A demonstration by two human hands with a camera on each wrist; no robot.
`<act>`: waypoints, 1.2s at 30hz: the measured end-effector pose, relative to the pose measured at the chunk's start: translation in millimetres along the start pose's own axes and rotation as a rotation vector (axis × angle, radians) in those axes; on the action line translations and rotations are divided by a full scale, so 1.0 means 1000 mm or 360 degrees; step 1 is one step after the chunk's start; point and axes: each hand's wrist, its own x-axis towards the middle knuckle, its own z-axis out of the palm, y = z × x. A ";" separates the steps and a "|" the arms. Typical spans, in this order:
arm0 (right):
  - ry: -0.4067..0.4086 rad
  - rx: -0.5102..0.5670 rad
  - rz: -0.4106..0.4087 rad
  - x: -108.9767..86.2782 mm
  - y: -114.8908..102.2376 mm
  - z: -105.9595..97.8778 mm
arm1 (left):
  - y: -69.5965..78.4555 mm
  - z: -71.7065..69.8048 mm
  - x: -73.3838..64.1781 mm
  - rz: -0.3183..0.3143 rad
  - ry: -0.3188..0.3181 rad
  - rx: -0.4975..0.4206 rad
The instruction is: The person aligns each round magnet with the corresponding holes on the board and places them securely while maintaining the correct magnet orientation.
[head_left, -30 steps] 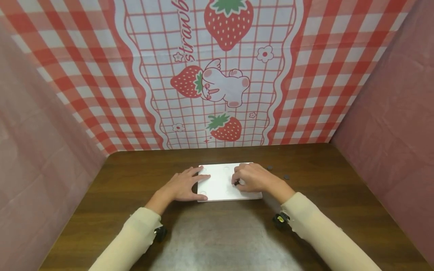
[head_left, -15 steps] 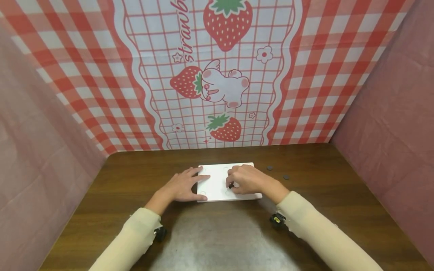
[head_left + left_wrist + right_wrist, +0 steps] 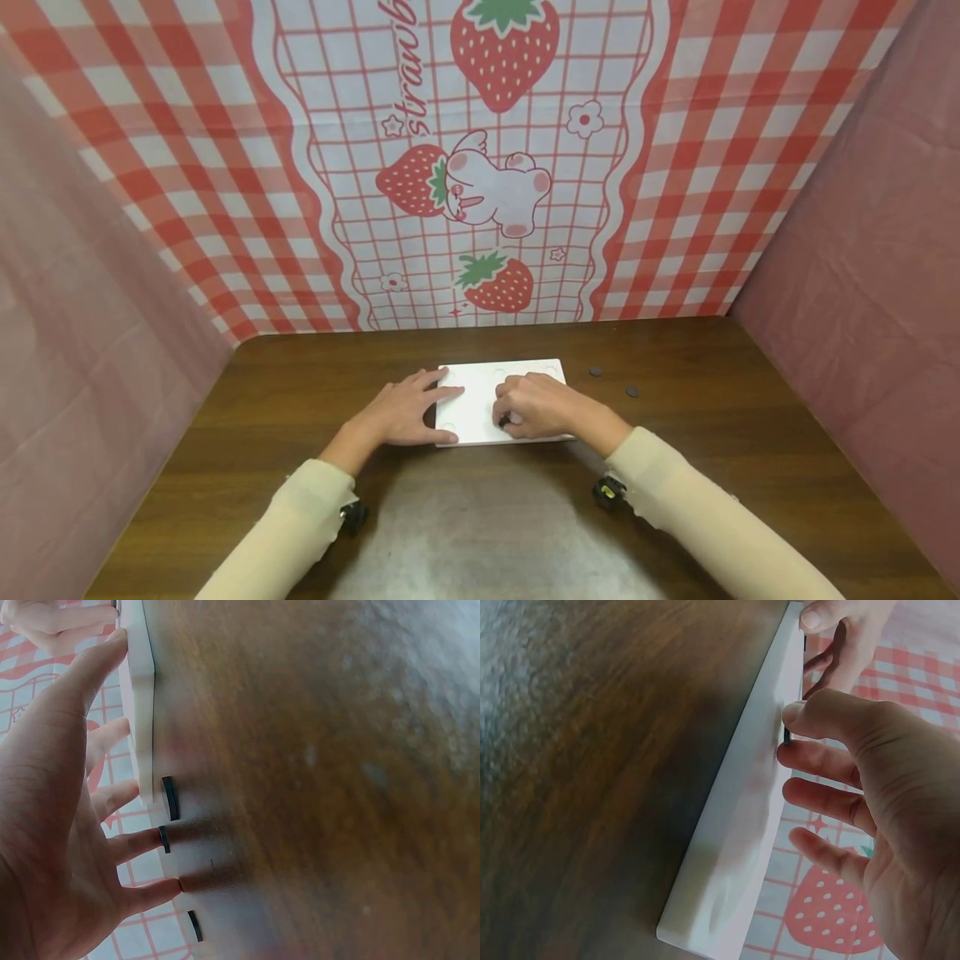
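A flat white board (image 3: pixel 476 408) with shallow round recesses lies on the table. My left hand (image 3: pixel 408 411) spreads its fingers over the board's left end, thumb at the near corner and fingertips on the surface. My right hand (image 3: pixel 534 406) is above the board's right half, pinching a small dark disc (image 3: pixel 505 421) between thumb and fingers at the near-side middle of the board. In the right wrist view the disc (image 3: pixel 787 736) stands on edge against the white surface. The left wrist view shows several dark discs (image 3: pixel 171 799) on the table by the left fingers.
Two dark discs, one nearer the back (image 3: pixel 596 372) and one further right (image 3: pixel 633 392), lie on the brown table (image 3: pixel 480 517) beyond the right hand. A strawberry-patterned cloth (image 3: pixel 495 167) hangs behind the table, and pink cloth walls (image 3: pixel 855 250) stand at both sides.
My right hand has moved left and nearer along the board with the disc, uncovering the recess at the far right corner. My left hand has stayed in place.
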 end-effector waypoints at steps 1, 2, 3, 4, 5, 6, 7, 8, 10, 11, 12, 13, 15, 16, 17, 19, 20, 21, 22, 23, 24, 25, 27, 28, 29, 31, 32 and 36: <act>0.0003 -0.0001 -0.0006 0.000 0.000 0.000 | 0.000 0.000 0.000 0.0003 0.0004 -0.0002; 0.0005 -0.0002 -0.0010 0.000 -0.001 0.001 | 0.000 0.000 0.000 0.0006 0.0007 -0.0004; 0.0006 -0.0001 -0.0014 0.000 -0.001 0.001 | 0.000 -0.001 -0.001 0.0008 0.0010 -0.0004; 0.0008 0.0000 -0.0016 0.000 -0.002 0.001 | 0.000 -0.001 -0.001 0.0011 0.0012 -0.0003; 0.0010 0.0000 -0.0019 0.001 -0.002 0.002 | -0.001 -0.001 -0.001 0.0013 0.0015 -0.0003; 0.0012 -0.0001 -0.0019 0.001 -0.002 0.002 | -0.001 -0.001 -0.001 0.0015 0.0018 -0.0003; 0.0013 0.0000 -0.0018 0.001 -0.003 0.002 | -0.001 -0.001 -0.001 0.0012 0.0017 -0.0003; 0.0013 -0.0003 -0.0018 0.001 -0.003 0.002 | -0.001 -0.001 -0.001 0.0012 0.0019 -0.0003; 0.0015 -0.0008 -0.0019 0.001 -0.004 0.002 | -0.002 0.000 0.000 0.0012 0.0022 -0.0003; 0.0015 -0.0011 -0.0019 0.000 -0.004 0.002 | -0.002 0.000 0.000 0.0012 0.0023 -0.0006; 0.0016 -0.0014 -0.0021 0.000 -0.004 0.002 | -0.002 0.000 0.000 0.0014 0.0025 -0.0007; 0.0017 -0.0018 -0.0024 0.000 -0.004 0.002 | -0.002 0.000 0.000 0.0016 0.0027 -0.0009; 0.0017 -0.0023 -0.0030 -0.001 -0.004 0.003 | -0.002 0.000 0.001 0.0019 0.0027 -0.0011; 0.0015 -0.0026 -0.0033 -0.001 -0.004 0.003 | -0.002 0.000 0.001 0.0019 0.0027 -0.0013; 0.0012 -0.0028 -0.0035 -0.001 -0.004 0.003 | -0.001 0.000 0.001 0.0020 0.0026 -0.0011; 0.0007 -0.0024 -0.0034 -0.001 -0.004 0.003 | -0.001 0.000 0.001 0.0019 0.0025 -0.0010; 0.0002 -0.0021 -0.0029 -0.001 -0.004 0.003 | -0.001 0.000 0.001 0.0019 0.0024 -0.0010; 0.0000 -0.0019 -0.0025 -0.001 -0.004 0.004 | -0.001 0.000 0.000 0.0019 0.0023 -0.0011; -0.0002 -0.0019 -0.0021 -0.001 -0.004 0.004 | 0.000 0.000 0.000 0.0019 0.0022 -0.0013; -0.0003 -0.0019 -0.0016 -0.001 -0.004 0.004 | 0.000 -0.001 0.000 0.0019 0.0021 -0.0014; -0.0003 -0.0022 -0.0015 -0.001 -0.004 0.004 | 0.000 -0.001 0.000 0.0018 0.0021 -0.0018; -0.0003 -0.0025 -0.0014 -0.001 -0.004 0.004 | 0.000 -0.001 0.000 0.0018 0.0021 -0.0020; -0.0001 -0.0034 -0.0023 -0.002 -0.005 0.004 | 0.000 -0.001 0.000 0.0018 0.0020 -0.0024; 0.0002 -0.0039 -0.0030 -0.002 -0.005 0.004 | 0.000 -0.001 0.000 0.0018 0.0020 -0.0025; 0.0006 -0.0044 -0.0038 -0.002 -0.005 0.004 | -0.001 -0.001 0.000 0.0018 0.0021 -0.0026; 0.0014 -0.0051 -0.0050 -0.003 -0.005 0.004 | -0.001 0.000 0.000 0.0020 0.0025 -0.0027; 0.0020 -0.0057 -0.0054 -0.003 -0.005 0.004 | -0.001 0.000 0.000 0.0021 0.0025 -0.0028; 0.0033 -0.0066 -0.0054 -0.004 -0.005 0.005 | -0.002 0.000 0.000 0.0020 0.0025 -0.0036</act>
